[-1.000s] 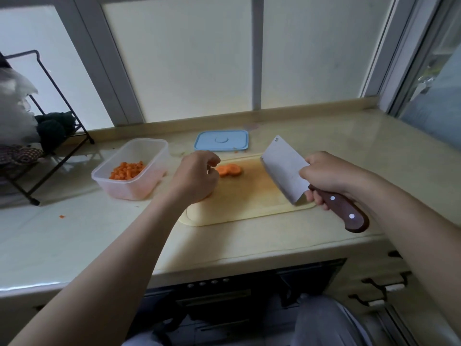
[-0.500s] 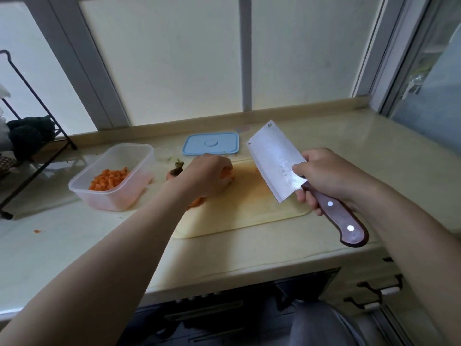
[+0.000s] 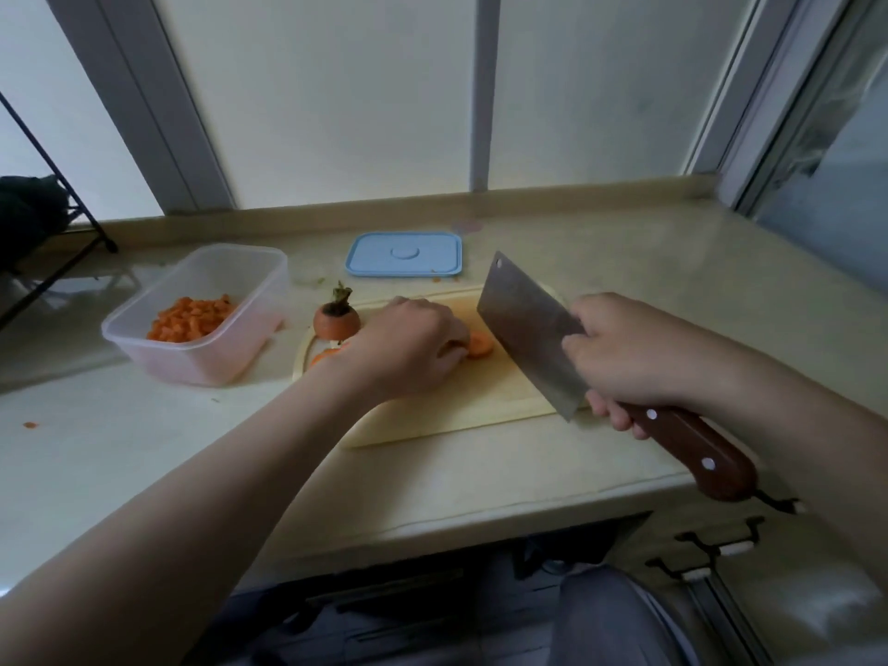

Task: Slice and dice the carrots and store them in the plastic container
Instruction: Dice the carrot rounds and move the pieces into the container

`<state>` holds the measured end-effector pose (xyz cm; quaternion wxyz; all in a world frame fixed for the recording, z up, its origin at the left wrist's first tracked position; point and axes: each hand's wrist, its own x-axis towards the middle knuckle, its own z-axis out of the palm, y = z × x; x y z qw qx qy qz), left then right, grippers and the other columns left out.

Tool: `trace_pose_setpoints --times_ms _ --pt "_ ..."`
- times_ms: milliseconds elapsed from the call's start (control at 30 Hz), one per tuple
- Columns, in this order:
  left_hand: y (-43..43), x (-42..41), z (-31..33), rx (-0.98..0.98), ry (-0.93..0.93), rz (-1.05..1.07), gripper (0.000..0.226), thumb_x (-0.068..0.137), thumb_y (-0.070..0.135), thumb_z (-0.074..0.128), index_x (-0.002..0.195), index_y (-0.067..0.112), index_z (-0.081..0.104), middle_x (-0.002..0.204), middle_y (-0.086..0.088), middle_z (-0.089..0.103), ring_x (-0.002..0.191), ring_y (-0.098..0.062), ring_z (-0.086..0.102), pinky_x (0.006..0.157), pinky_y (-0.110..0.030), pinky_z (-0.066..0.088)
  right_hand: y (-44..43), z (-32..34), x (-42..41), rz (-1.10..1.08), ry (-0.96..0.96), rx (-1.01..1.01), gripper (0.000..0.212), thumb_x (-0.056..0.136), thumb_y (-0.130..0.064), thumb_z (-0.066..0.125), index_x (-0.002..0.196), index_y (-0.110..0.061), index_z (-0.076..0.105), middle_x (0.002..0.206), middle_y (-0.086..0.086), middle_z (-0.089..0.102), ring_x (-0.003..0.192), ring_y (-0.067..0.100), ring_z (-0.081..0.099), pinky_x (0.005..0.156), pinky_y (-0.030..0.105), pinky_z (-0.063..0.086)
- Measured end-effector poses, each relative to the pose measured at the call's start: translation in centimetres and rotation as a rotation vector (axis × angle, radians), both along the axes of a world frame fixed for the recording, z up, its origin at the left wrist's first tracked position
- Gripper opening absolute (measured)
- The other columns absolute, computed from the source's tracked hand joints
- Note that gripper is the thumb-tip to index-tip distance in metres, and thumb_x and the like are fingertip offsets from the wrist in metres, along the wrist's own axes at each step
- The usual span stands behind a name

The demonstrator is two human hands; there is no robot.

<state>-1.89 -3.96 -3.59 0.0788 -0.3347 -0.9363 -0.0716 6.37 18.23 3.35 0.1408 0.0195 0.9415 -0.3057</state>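
My left hand (image 3: 408, 346) rests curled on the pale cutting board (image 3: 456, 411), its fingers on carrot slices (image 3: 479, 345) that stick out to its right. A carrot top with a stem (image 3: 336, 319) stands at the board's left end, and a thin slice (image 3: 323, 356) lies beside my wrist. In my right hand (image 3: 629, 353) is a cleaver (image 3: 528, 329), gripped where the blade meets its brown handle, the blade raised just right of the slices. The clear plastic container (image 3: 202, 358) holding diced carrot (image 3: 192, 319) sits to the left of the board.
A blue lid (image 3: 403, 254) lies behind the board near the window sill. A black wire rack (image 3: 43, 233) stands at the far left. Small carrot bits (image 3: 30, 424) lie on the counter. The counter's front edge runs just below the board.
The cleaver has come down and nearer to the slices. My left hand has settled on them, and the carrot top now shows at the board's left end. The view has shifted right.
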Motion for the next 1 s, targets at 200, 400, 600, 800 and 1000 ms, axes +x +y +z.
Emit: trace_pose_setpoints --times_ms 200,400,600,800,1000 --pt "0.4 -0.6 -0.4 0.061 0.066 -0.046 0.04 0.093 0.047 0.042 0.093 0.024 0.075 0.087 0.0 0.071 0.082 -0.025 0.065 0.078 -0.038 0.049 -1.2 0.3 0.2 0.025 -0.005 0.122 0.012 0.102 -0.016 0.041 0.111 -0.017 0.049 0.081 0.023 0.069 0.048 0.022 0.062 0.048 0.035 0.055" --pt "0.0 0.1 -0.7 -0.052 0.175 -0.087 0.051 0.099 0.041 0.025 0.103 0.022 0.071 0.099 0.001 0.066 0.091 -0.025 0.061 0.083 -0.04 0.048 -1.4 0.3 0.2 -0.005 0.014 0.188 0.006 0.105 -0.021 0.041 0.103 -0.02 0.046 0.083 0.022 0.067 0.046 0.022 0.06 0.045 0.033 0.05" --pt "-0.5 0.3 -1.0 0.019 0.113 -0.128 0.059 0.092 0.044 0.019 0.114 0.026 0.07 0.114 0.006 0.065 0.1 -0.02 0.061 0.084 -0.04 0.05 -1.2 1.0 0.7 -0.012 0.046 0.17 0.008 0.108 -0.027 0.041 0.11 -0.024 0.048 0.078 0.017 0.069 0.042 0.017 0.06 0.043 0.03 0.051" --pt "-0.7 0.6 -1.1 0.031 0.102 -0.131 0.049 0.092 0.04 0.027 0.113 0.026 0.069 0.11 0.005 0.066 0.098 -0.02 0.06 0.083 -0.042 0.05 -1.9 1.0 1.1 -0.013 0.019 0.181 0.01 0.109 -0.023 0.04 0.106 -0.018 0.048 0.073 0.018 0.068 0.039 0.017 0.057 0.041 0.027 0.048" --pt "-0.8 0.0 -1.5 0.034 0.076 -0.129 0.051 0.089 0.037 0.027 0.114 0.024 0.07 0.11 0.005 0.068 0.098 -0.021 0.061 0.082 -0.041 0.051 -2.6 1.5 1.3 0.018 -0.036 0.243 0.014 0.109 -0.022 0.038 0.098 -0.014 0.044 0.074 0.021 0.065 0.038 0.019 0.055 0.042 0.03 0.048"
